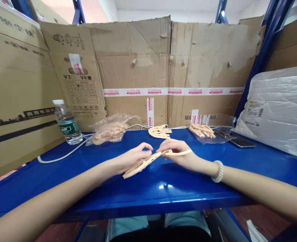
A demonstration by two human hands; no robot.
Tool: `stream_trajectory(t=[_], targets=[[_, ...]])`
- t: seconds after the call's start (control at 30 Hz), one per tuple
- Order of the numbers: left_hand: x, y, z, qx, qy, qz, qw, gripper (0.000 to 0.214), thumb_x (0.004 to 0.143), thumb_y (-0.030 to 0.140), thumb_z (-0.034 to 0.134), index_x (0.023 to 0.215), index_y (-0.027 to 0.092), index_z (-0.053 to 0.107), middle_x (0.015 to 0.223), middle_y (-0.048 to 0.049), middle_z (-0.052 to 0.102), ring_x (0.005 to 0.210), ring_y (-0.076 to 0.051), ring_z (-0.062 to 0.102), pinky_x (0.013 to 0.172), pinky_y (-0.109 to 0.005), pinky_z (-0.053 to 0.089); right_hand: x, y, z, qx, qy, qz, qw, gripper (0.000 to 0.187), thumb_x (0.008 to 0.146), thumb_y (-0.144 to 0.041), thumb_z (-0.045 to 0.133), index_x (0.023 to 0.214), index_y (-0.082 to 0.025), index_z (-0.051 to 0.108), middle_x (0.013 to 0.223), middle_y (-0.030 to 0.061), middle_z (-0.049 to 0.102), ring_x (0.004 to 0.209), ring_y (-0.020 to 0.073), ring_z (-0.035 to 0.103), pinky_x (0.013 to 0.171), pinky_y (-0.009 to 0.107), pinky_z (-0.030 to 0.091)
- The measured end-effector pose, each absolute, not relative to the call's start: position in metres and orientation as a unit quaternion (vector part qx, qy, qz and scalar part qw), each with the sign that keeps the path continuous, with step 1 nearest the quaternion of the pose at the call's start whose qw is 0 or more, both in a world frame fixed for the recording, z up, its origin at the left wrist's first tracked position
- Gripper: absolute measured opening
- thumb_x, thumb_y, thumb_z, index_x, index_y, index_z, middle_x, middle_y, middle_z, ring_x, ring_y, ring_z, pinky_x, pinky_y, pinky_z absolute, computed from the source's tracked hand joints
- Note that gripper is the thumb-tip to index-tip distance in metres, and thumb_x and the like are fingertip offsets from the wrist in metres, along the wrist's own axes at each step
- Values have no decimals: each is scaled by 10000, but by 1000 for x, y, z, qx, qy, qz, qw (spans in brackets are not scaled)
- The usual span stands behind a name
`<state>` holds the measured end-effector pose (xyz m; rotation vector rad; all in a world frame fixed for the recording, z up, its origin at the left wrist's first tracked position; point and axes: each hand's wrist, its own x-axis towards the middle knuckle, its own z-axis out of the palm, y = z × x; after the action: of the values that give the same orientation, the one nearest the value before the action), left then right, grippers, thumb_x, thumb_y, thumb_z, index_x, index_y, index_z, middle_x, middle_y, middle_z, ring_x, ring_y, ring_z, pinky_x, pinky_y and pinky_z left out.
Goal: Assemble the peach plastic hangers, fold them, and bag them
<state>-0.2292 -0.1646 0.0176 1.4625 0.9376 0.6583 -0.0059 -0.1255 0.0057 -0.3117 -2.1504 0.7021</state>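
Left hand [134,158]: thumb and forefinger [145,146] are curled into a closed ring, tips touching. The remaining fingers are folded under and pinch the beige plastic part [140,164].

Right hand [180,154]: fingertips [166,145] are bent down and closed on the other end of the same part. A thin tail of it projects past the palm toward the wrist, which carries a white bead bracelet [218,171]. It cannot be determined whether the part is one piece or two joined pieces.

Part position: held just above the centre of the blue shelf board [148,191], tilted, with the left end lowest and near the board's surface.

Other items, referenced to the shelf board:
- Rear left: water bottle [68,122] and a clear bag of beige parts [109,129].
- Rear centre: a loose pile of beige parts [160,131].
- Rear right: a second pile [202,130] on plastic film, with a smartphone [240,143] just beside it.
- Left edge: white cable [62,154].
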Motion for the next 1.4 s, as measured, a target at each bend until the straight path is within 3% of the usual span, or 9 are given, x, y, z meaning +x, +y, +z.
stream_trajectory(t=[0.17, 0.27, 0.43, 0.6, 0.73, 0.83, 1.0, 1.13, 1.4], targets=[[-223, -182, 17, 741, 422, 216, 476, 329, 941, 526, 431, 1086, 232, 452, 666, 77, 435, 484, -81, 370, 436, -185, 281, 6, -133, 17, -36, -935, 71, 346, 179, 946, -204, 516, 1028, -145, 664, 960, 115, 665, 867, 176, 628, 780, 316, 531], [-222, -186, 20, 786, 405, 206, 420, 298, 965, 494, 398, 1083, 229, 468, 714, 62, 479, 539, -95, 422, 485, -201, 324, 6, -138, 19, -41, -938, 56, 340, 180, 953, -200, 489, 1041, -144, 635, 943, 109, 655, 847, 169, 629, 765, 299, 531], [-223, -184, 20, 870, 398, 206, 206, 253, 1003, 353, 337, 998, 200, 538, 743, 30, 553, 659, -135, 508, 636, -248, 359, 4, -139, 15, -29, -940, -43, 338, 170, 962, -180, 472, 1063, -142, 603, 997, 120, 641, 876, 168, 615, 752, 283, 517], [-222, -181, 12, 885, 426, 162, 93, 318, 1021, 347, 255, 934, 198, 522, 705, 2, 575, 617, -173, 544, 586, -266, 329, 3, -140, 13, -14, -925, -204, 322, 155, 964, -105, 442, 969, -112, 597, 850, 96, 653, 760, 174, 587, 628, 270, 476], [-220, -181, 8, 882, 458, 112, -1, 274, 1015, 314, 273, 902, 198, 494, 726, -36, 624, 618, -221, 597, 545, -278, 290, -2, -145, 13, -45, -918, -239, 313, 193, 994, -162, 404, 973, -121, 591, 846, 90, 645, 725, 162, 562, 561, 253, 434], [-219, -182, 8, 879, 467, 92, -27, 235, 1009, 284, 290, 911, 200, 486, 754, -53, 655, 633, -239, 625, 535, -276, 279, -6, -148, 11, -45, -915, -257, 308, 233, 1008, -143, 361, 991, -130, 593, 859, 86, 646, 726, 152, 557, 534, 241, 409], [-220, -184, 12, 875, 472, 97, -43, 280, 1015, 313, 280, 878, 203, 498, 704, -46, 641, 613, -229, 619, 526, -269, 262, -5, -144, 7, -20, -906, -266, 329, 261, 992, -90, 390, 817, -127, 579, 749, 66, 621, 652, 137, 525, 534, 236, 418], [-221, -184, 14, 877, 463, 125, -21, 300, 1010, 310, 277, 859, 202, 513, 676, -30, 609, 582, -201, 579, 527, -261, 263, -2, -140, 9, 19, -890, -301, 343, 211, 955, -75, 476, 779, -132, 578, 753, 65, 631, 642, 142, 535, 545, 250, 442], [-220, -183, 13, 874, 457, 160, 46, 338, 1007, 341, 269, 807, 201, 503, 615, 4, 503, 527, -157, 463, 531, -260, 246, 2, -142, 13, 84, -880, -358, 300, 270, 946, -97, 454, 728, -173, 596, 785, 83, 659, 677, 175, 594, 600, 302, 532]])
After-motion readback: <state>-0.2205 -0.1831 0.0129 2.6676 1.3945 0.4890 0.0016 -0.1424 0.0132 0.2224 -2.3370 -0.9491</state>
